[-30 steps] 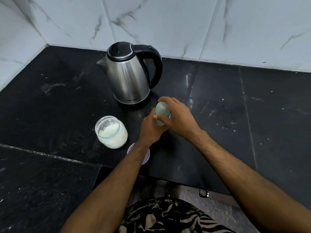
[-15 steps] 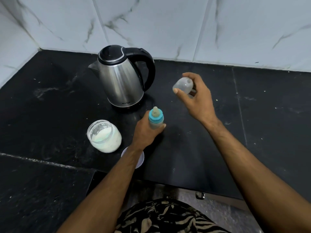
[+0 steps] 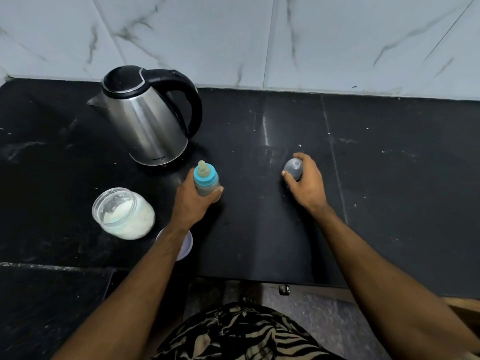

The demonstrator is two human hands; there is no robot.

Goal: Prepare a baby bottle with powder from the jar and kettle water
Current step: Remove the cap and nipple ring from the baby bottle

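Baby bottle (image 3: 206,183) with its blue collar and teat stands upright near the middle of the black counter (image 3: 389,178), the left hand (image 3: 193,203) curled around its body. The right hand (image 3: 306,181) grips the clear cap (image 3: 293,168) to its right. Behind stands the kettle (image 3: 148,118); the open powder jar (image 3: 123,213) and its lid (image 3: 185,244) sit toward the front edge.

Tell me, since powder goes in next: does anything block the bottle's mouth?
Yes. The blue ring with its teat sits on the bottle that the left hand holds. The clear cap is already off, in the right hand.
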